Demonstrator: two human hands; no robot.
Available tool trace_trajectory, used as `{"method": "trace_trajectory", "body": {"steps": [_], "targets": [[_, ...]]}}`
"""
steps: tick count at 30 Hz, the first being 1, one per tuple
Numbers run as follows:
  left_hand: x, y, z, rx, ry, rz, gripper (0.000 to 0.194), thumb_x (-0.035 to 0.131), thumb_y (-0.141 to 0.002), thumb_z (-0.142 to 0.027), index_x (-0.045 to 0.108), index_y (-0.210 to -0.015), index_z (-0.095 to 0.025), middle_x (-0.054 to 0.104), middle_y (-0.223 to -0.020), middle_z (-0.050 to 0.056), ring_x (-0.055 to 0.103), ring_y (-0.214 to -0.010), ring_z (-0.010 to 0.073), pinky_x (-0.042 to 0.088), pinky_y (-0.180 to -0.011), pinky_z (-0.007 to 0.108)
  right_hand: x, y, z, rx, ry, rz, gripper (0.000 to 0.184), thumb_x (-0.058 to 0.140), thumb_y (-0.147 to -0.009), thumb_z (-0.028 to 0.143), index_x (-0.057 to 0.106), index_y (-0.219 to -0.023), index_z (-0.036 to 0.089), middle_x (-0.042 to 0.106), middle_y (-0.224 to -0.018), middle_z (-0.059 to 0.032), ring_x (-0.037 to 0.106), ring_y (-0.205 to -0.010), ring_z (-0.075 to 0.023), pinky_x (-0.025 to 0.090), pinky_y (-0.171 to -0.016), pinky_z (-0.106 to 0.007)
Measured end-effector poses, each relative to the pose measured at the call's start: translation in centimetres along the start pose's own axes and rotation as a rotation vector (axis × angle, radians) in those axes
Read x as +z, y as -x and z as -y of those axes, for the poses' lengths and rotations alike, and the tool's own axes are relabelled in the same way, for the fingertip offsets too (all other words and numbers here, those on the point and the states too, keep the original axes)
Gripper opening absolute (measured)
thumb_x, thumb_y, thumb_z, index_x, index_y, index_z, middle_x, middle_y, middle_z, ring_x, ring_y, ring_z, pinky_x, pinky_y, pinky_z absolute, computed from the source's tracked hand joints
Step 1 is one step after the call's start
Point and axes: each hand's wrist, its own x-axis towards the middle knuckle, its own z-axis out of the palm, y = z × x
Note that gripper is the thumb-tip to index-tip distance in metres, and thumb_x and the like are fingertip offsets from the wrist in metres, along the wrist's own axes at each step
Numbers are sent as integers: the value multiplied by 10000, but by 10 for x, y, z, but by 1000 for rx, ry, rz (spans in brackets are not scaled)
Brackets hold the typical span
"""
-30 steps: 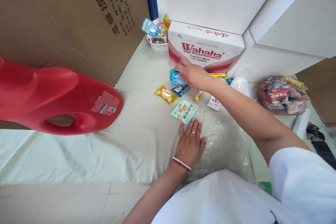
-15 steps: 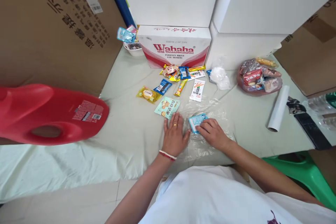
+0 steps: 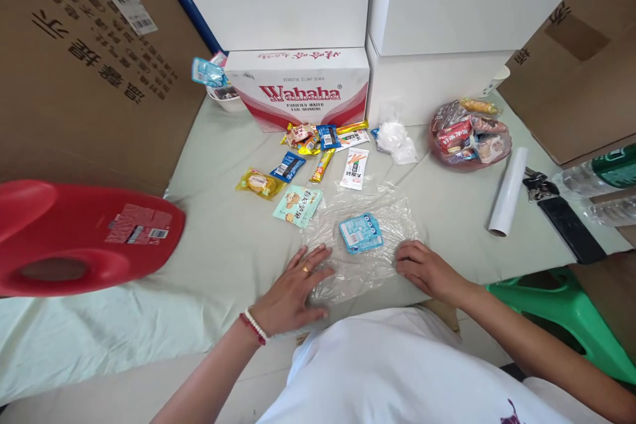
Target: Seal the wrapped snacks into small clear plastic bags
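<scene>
A clear plastic sheet (image 3: 348, 275) lies wrinkled on the cloth-covered table near the front edge. Small blue snack packets (image 3: 361, 233), seemingly stacked, rest on its middle. My left hand (image 3: 298, 288), wearing a ring and bracelets, lies over the sheet's left edge with its fingers spread and nothing in them. At the right edge, my right hand (image 3: 431, 270) touches the film with fingers extended and slightly bent; the thumb is partly hidden. Just beyond my left hand is a pale green snack packet (image 3: 298, 206). Neither hand touches the blue packets.
Several wrapped snacks (image 3: 328, 138) lie before a Wahaha carton (image 3: 303, 94). To the right are a bowl of snacks (image 3: 470, 136), a white roll (image 3: 507, 192), keys (image 3: 539, 184) and a black phone (image 3: 571, 228). A red jug (image 3: 144, 228) stands at the left.
My right hand has let go of the blue packets and moved right to the sheet's edge. My left hand has drawn back toward the lower left. The camera view has shifted.
</scene>
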Motion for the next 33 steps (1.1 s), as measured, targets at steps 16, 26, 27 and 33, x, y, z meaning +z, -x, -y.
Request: {"method": "trace_trajectory", "body": {"steps": [16,26,27,33], "targets": [[-32,-63,-13,-742,-168,-998,189,554,-940,-333,633,-1027,-185,661,-1052,130,599,-1061,295,459,-964,479,-32,-127,-46,541,150,180,203,524,-963,268,708,-936,185,706,-823,-31,583,-731,-154,327,-647,-244],[11,-109,-49,-228,-303,-329,459,448,-940,-57,650,-1309,-240,706,-1334,57,647,-1154,232,430,-917,407,-57,-151,-32,568,388,356,280,530,-995,405,713,-913,210,721,-912,-81,619,-793,-207,316,-612,-284],[14,-114,-41,-244,-296,-290,454,454,-938,-54,659,-1299,-238,707,-1333,58,652,-1144,234,437,-905,408,-61,-159,-29,533,440,318,308,520,-1002,438,715,-938,208,717,-961,-102,622,-842,-230,332,-623,-295],[19,-111,-25,-243,-275,-239,504,450,-927,-33,665,-1322,-260,690,-1367,54,649,-1172,234,447,-934,415,-37,-230,-29,166,522,146,356,625,-962,354,639,-1263,166,656,-1225,-154,480,-1201,-327,426,-874,-383]]}}
